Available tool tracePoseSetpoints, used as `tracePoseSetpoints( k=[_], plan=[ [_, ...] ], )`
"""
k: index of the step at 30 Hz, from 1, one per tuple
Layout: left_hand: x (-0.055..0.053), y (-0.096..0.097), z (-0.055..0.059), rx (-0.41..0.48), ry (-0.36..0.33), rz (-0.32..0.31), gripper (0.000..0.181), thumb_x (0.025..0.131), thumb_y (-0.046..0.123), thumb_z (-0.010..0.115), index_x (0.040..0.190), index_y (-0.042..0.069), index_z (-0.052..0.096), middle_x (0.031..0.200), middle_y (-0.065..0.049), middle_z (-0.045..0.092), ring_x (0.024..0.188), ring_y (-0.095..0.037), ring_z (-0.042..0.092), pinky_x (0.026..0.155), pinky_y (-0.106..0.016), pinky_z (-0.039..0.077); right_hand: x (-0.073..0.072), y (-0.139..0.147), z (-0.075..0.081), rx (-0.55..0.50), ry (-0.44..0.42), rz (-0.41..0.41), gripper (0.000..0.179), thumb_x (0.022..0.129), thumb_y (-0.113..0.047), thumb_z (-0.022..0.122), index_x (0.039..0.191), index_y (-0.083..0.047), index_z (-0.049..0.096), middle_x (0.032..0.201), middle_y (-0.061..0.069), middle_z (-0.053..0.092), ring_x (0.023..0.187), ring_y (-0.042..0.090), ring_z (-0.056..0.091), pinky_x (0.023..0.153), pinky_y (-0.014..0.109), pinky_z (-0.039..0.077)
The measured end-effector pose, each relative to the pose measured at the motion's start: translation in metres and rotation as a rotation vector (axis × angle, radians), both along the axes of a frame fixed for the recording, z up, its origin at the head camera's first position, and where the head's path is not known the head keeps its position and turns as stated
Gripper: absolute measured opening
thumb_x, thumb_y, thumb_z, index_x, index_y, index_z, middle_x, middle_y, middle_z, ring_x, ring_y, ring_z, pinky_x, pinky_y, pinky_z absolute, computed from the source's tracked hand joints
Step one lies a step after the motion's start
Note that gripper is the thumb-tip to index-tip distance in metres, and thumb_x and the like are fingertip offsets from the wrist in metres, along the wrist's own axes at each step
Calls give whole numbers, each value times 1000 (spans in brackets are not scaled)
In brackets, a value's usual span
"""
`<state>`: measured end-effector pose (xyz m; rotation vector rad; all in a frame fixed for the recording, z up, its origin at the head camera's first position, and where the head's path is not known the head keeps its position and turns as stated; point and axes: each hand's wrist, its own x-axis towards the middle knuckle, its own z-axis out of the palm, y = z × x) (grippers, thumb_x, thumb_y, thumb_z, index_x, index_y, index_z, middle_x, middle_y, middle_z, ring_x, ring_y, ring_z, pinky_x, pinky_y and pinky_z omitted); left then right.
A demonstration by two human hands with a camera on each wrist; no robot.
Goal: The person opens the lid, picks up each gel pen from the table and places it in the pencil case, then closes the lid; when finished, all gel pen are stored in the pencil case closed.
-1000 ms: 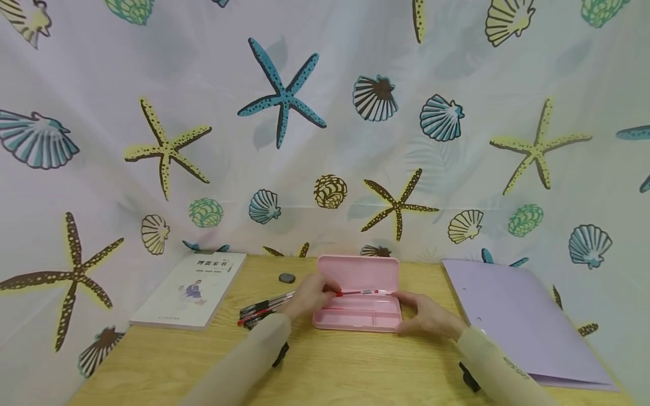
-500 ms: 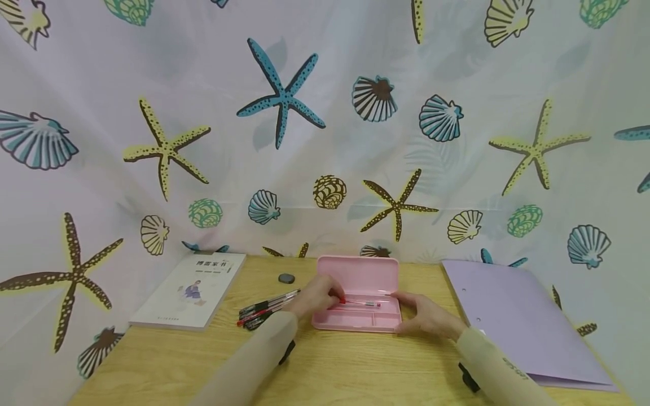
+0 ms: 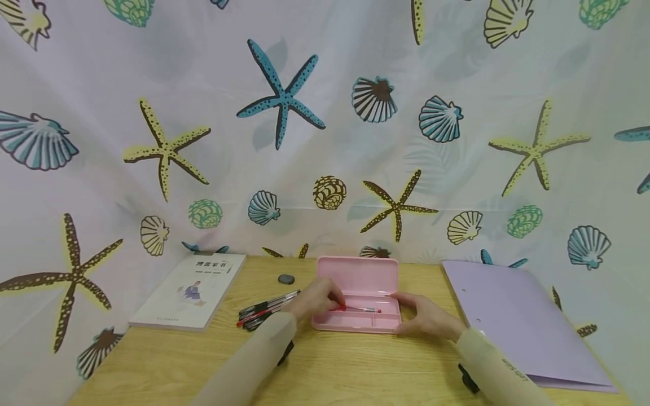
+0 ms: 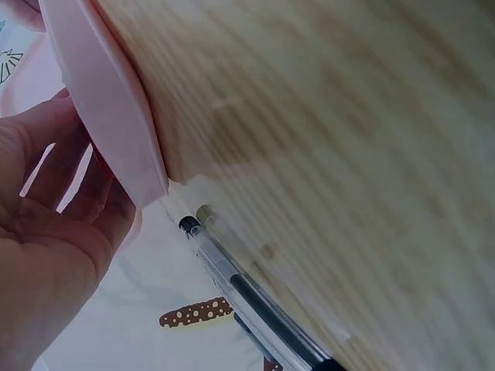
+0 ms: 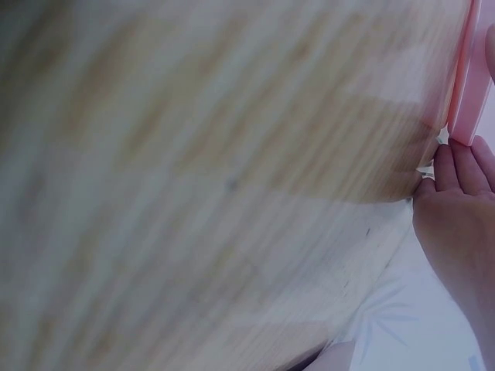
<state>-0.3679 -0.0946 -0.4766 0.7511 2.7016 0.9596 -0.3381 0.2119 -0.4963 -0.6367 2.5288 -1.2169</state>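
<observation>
An open pink pencil case lies on the table with its lid raised at the back and dividers inside. My left hand reaches over its left end and pinches the red cap end of a clear-barrelled red pen, low in the large compartment. In the left wrist view the left hand curls behind the pink wall, which hides most of the pen. My right hand holds the case's right end, thumb at the front corner and fingers at the back. The right wrist view shows fingers against that end.
Several black and red pens lie left of the case, beside the left forearm. Behind them sits a small dark grey oval object. A white book lies at the left, a purple folder at the right. A shell-patterned cloth hangs behind.
My left hand has brought the red pen forward and down from the hinge side into the large compartment. My right hand has stayed at the case's right end.
</observation>
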Motion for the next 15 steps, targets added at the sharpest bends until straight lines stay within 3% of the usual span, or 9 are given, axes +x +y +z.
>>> tracePoseSetpoints(
  k=[7, 15],
  plan=[
    [1, -3, 3, 16, -6, -27, 14, 88, 1, 69, 90, 10, 79, 90, 0, 74, 84, -11, 59, 83, -32, 52, -1, 0, -1, 10, -16, -14, 86, 74, -28, 86, 147, -11, 43, 155, 15, 37, 146, 35, 28, 119, 55, 15],
    [1, -7, 5, 50, -57, 1, 17, 90, 2, 67, 96, 12, 79, 94, 3, 73, 89, -13, 60, 88, -37, 52, -1, 1, -1, -4, -24, -13, 86, 74, -26, 86, 147, -10, 44, 155, 16, 37, 147, 36, 27, 118, 57, 15]
  ],
)
